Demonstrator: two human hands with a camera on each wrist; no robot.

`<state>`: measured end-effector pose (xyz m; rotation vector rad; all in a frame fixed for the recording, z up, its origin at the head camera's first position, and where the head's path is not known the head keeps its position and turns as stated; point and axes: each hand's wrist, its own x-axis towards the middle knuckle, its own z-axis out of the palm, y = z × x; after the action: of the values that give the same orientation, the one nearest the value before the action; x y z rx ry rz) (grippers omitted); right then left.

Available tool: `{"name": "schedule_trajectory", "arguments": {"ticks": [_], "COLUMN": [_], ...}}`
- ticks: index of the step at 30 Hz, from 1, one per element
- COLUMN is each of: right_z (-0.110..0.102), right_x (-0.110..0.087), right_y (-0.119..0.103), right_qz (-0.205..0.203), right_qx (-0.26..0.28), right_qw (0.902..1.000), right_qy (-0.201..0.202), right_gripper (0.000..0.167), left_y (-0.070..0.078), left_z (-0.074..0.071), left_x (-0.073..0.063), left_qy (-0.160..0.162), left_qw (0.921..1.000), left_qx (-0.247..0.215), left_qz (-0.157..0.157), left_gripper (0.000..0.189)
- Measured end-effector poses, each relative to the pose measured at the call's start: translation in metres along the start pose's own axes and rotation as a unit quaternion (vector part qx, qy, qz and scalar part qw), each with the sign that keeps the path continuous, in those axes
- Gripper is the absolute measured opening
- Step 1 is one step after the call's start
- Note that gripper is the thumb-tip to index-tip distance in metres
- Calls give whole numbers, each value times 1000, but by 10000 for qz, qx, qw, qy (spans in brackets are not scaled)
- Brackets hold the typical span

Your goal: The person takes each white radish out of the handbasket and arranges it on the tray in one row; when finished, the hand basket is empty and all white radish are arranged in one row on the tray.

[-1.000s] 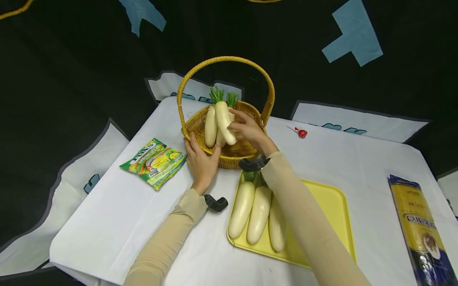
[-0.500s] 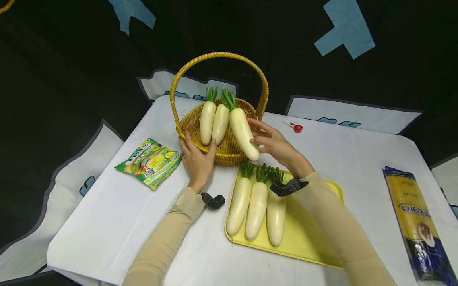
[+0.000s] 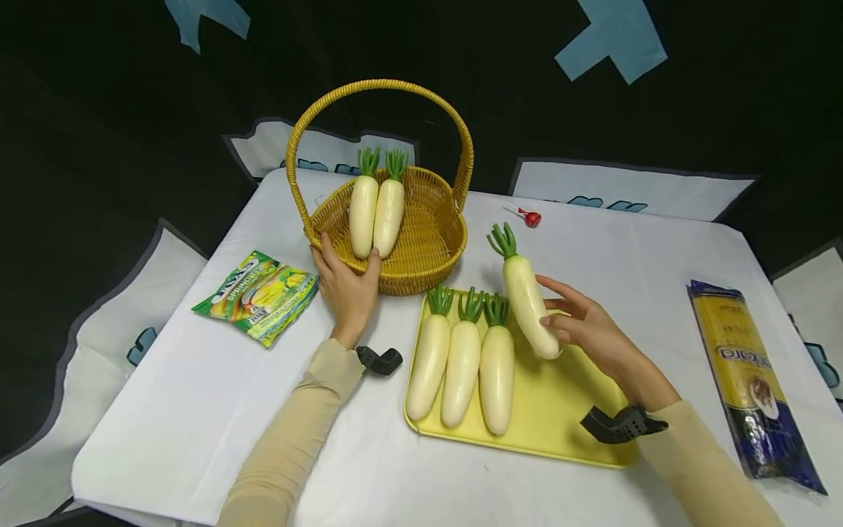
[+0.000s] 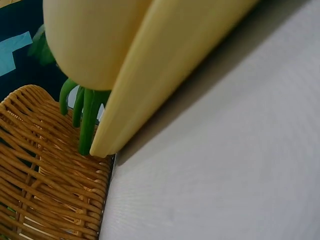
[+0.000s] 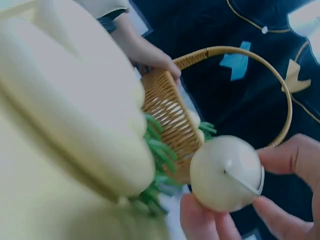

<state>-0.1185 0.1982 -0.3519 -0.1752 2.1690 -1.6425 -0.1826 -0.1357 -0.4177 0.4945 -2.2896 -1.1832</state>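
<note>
In the head view my right hand [image 3: 596, 333] pinches a white radish [image 3: 529, 304] with green leaf stubs, tilted above the yellow tray [image 3: 569, 417]. The right wrist view shows the held radish [image 5: 225, 172] end-on between thumb and fingers. My left hand [image 3: 349, 293] grips the near-left rim of a wicker basket [image 3: 418, 284], thumb over the edge. Inside the basket a left radish [image 3: 363, 216] and a right radish [image 3: 388, 217] lean side by side. Three more radishes [image 3: 462, 373] lie in a row on the tray's left part. The left hand is hidden in the left wrist view.
A green soup packet [image 3: 263, 296] lies left of the basket. Behind the tray is a red lollipop [image 3: 530, 217]. On the far right lies a yellow and blue pasta packet [image 3: 751, 373]. The basket's tall handle [image 3: 382, 86] arches over it.
My right hand has carried the radish out of the basket, rightward and toward me, to above the tray. My left hand still grips the basket rim. The head view has shifted slightly.
</note>
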Motion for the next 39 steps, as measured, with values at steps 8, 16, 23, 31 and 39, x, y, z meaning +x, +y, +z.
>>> {"name": "schedule_trajectory", "arguments": {"ticks": [8, 16, 23, 31, 39], "right_z": [4, 29, 43, 53, 54], "right_x": [-46, -73, -77, -76, -76], "right_y": [35, 48, 50, 48, 48], "right_qz": [542, 793, 1016, 800, 611], "right_qx": [-10, 170, 2, -177, -286], "right_qw": [9972, 9942, 9905, 9926, 9937], "right_qy": [518, 713, 923, 901, 891], "right_gripper": [62, 64, 65, 62, 59], "left_y": [1, -1, 0, -2, -2], "left_z": [0, 0, -2, -1, -1], "left_x": [0, 0, 1, 1, 1], "left_qy": [15, -15, -40, -48, -60], "left_qw": [10000, 10000, 10000, 10000, 10000], "left_qx": [23, 2, -19, -15, 10], "left_qz": [-25, -15, -2, -47, 34], "left_gripper": [87, 86, 87, 86, 86]}}
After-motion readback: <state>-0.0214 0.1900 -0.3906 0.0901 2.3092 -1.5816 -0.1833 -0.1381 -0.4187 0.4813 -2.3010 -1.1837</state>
